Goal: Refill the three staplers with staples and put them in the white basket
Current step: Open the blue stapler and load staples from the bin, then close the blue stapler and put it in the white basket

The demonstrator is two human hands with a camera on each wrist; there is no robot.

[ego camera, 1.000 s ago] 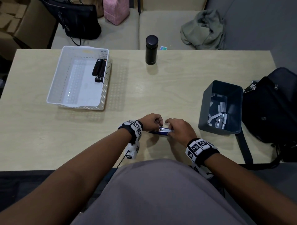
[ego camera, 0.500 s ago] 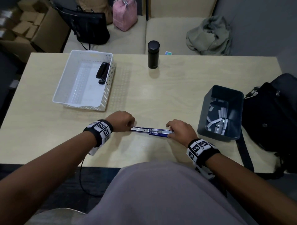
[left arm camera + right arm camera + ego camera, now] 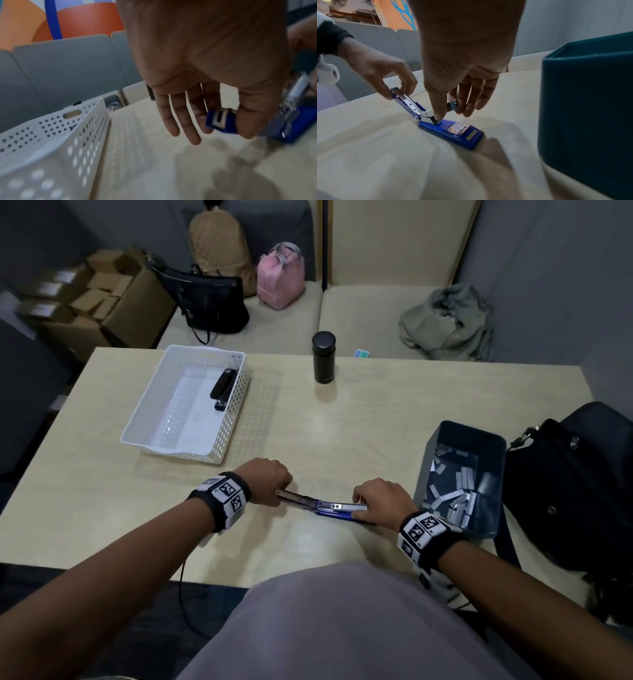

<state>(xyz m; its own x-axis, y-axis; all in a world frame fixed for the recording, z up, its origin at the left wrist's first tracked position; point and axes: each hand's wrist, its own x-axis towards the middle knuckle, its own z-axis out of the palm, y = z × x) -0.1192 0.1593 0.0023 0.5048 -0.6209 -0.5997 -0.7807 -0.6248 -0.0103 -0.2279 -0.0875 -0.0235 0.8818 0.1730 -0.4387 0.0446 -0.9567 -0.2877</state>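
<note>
A blue stapler lies swung open on the table between my hands. My left hand pinches the end of its lifted cover. My right hand grips the other end, the thumb pressing on the metal magazine near the hinge. A small grey metal piece shows between the right fingers; I cannot tell whether it is a staple strip or the magazine's tip. The white basket stands at the back left with a black stapler inside it.
A dark bin holding several staple strips stands just right of my right hand. A black bag lies at the table's right edge. A black bottle stands at the far edge. Bags and boxes sit behind the table.
My left hand has drawn the stapler's cover out to the left, swinging the stapler open. The right hand has stayed on its other end.
</note>
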